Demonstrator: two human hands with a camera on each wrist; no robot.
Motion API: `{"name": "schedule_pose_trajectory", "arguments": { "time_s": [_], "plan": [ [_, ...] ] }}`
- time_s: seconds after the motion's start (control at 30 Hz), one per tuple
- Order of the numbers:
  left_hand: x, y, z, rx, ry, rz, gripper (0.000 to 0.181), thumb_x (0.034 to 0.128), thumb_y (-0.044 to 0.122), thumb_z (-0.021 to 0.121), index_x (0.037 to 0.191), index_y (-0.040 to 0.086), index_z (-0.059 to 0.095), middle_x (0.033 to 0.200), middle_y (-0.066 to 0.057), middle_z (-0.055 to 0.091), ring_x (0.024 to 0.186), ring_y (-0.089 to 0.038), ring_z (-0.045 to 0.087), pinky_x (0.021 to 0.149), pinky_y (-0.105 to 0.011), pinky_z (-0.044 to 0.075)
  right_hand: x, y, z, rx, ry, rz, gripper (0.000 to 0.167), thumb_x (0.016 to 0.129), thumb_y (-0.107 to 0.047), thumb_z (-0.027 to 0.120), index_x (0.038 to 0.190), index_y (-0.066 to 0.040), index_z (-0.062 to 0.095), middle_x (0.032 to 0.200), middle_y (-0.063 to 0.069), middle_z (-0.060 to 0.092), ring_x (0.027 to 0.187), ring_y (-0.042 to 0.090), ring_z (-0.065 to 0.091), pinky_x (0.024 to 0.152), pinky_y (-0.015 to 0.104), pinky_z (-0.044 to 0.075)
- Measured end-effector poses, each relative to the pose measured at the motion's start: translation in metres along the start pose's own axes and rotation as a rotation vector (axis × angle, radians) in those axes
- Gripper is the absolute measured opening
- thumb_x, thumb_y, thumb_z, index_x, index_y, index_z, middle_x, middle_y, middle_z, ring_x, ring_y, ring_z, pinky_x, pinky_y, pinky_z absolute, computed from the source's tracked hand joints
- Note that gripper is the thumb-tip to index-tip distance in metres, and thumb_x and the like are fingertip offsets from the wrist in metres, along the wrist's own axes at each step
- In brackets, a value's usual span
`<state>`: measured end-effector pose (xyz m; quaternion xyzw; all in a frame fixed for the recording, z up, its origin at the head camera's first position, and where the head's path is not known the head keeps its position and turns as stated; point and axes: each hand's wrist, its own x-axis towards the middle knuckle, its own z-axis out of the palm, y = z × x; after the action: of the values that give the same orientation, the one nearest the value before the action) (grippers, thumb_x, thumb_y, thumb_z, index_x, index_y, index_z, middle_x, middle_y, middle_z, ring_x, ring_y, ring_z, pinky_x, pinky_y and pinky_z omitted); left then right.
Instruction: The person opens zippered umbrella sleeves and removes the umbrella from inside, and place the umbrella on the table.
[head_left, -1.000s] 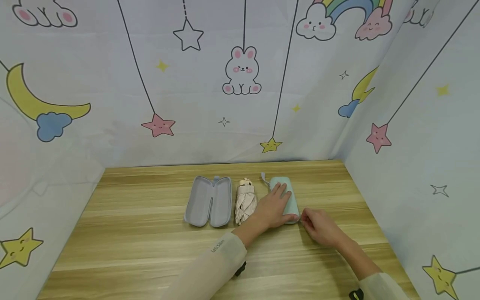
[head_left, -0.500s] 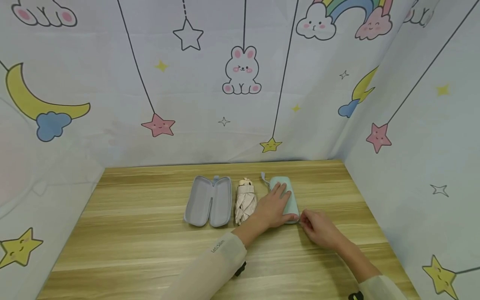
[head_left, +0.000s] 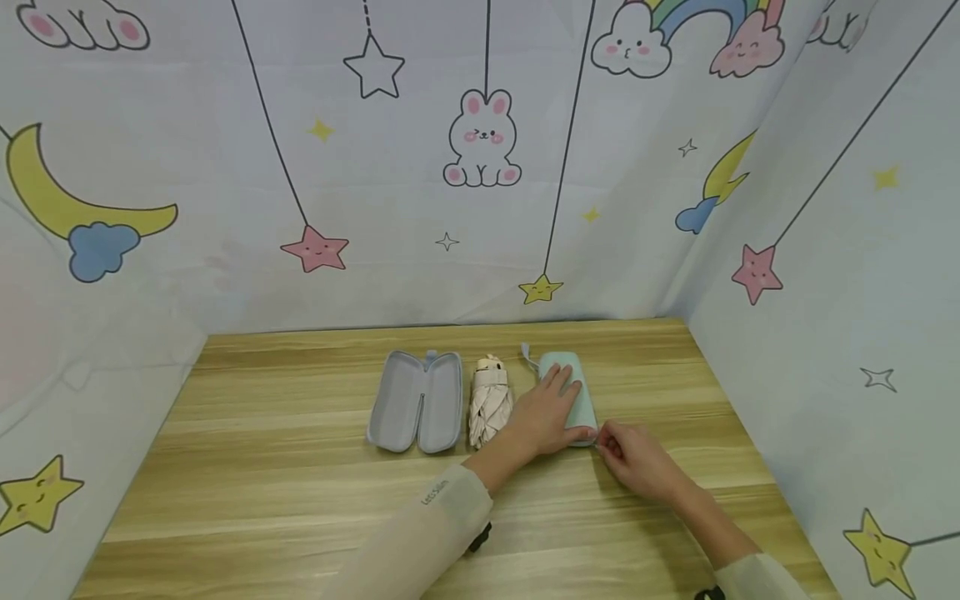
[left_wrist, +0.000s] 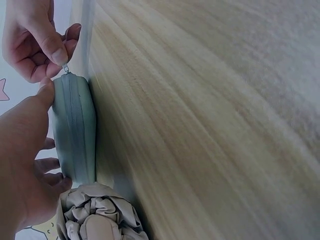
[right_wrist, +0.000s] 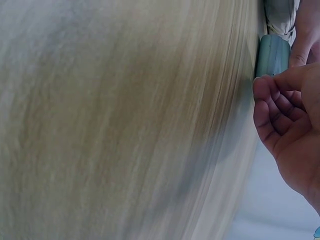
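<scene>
A mint-green zippered case (head_left: pixel 585 404) lies closed on the table. My left hand (head_left: pixel 543 417) rests across its top, fingers spread out and thumb by the near end. In the left wrist view, the case's zipper (left_wrist: pixel 74 107) runs along the side facing the camera. At the near corner my right hand (head_left: pixel 641 462) pinches a small metal zipper pull (left_wrist: pixel 65 68) between thumb and finger; its other fingers are curled in. A beige folded umbrella (head_left: pixel 491 408) lies left of the case, beside my left wrist. The right wrist view shows the case (right_wrist: pixel 274 55) partly behind my right fingers.
A grey case (head_left: pixel 397 408) lies spread open to the left of the umbrella. The mint case's wrist strap (head_left: pixel 527 357) trails at its far left. White cartoon-printed cloth (head_left: pixel 405 183) borders the wooden table (head_left: pixel 262 467) at the back and sides.
My right hand has shifted slightly left around the near corner of the mint case. The left hand, umbrella and grey case have stayed in place.
</scene>
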<state>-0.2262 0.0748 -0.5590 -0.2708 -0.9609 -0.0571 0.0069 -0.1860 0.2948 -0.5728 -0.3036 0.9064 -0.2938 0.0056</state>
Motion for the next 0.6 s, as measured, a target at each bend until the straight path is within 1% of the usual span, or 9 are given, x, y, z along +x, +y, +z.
{"name": "schedule_pose_trajectory", "arguments": {
  "time_s": [0.17,0.3,0.47,0.6],
  "plan": [
    [0.000,-0.001,0.001,-0.017,-0.002,-0.007,0.090,0.0979,0.077,0.049,0.164,0.017,0.041,0.175,-0.008,0.023,0.162,-0.026,0.018,0.121,-0.038,0.038,-0.001,0.000,0.001,0.014,0.003,0.011,0.011,0.097,0.004,0.069,0.095,-0.006,0.067,0.078,-0.008,0.062,0.066,-0.001,0.053,0.057,0.023,0.050],
    [0.001,-0.003,0.002,-0.023,0.007,0.003,0.090,0.0972,0.078,0.050,0.164,0.018,0.042,0.175,-0.008,0.024,0.161,-0.025,0.019,0.120,-0.038,0.040,-0.002,0.001,-0.001,0.009,-0.004,0.043,0.008,0.100,0.001,0.068,0.096,-0.006,0.067,0.080,-0.007,0.063,0.068,0.000,0.054,0.059,0.024,0.051],
    [0.000,-0.005,0.000,0.011,0.003,0.025,0.086,0.1007,0.075,0.047,0.165,0.018,0.040,0.174,-0.009,0.024,0.161,-0.027,0.020,0.121,-0.037,0.039,-0.005,0.005,-0.006,0.014,-0.003,0.098,0.008,0.102,0.000,0.067,0.099,-0.008,0.067,0.082,-0.006,0.062,0.070,0.002,0.053,0.062,0.025,0.050],
    [0.000,-0.007,-0.003,0.041,-0.003,0.028,0.079,0.1042,0.071,0.045,0.165,0.020,0.041,0.174,-0.009,0.025,0.161,-0.030,0.020,0.123,-0.039,0.036,-0.005,0.011,-0.009,0.005,0.024,0.092,0.005,0.103,-0.003,0.066,0.099,-0.004,0.068,0.082,-0.006,0.062,0.071,0.002,0.052,0.062,0.025,0.049]
  ]
}}
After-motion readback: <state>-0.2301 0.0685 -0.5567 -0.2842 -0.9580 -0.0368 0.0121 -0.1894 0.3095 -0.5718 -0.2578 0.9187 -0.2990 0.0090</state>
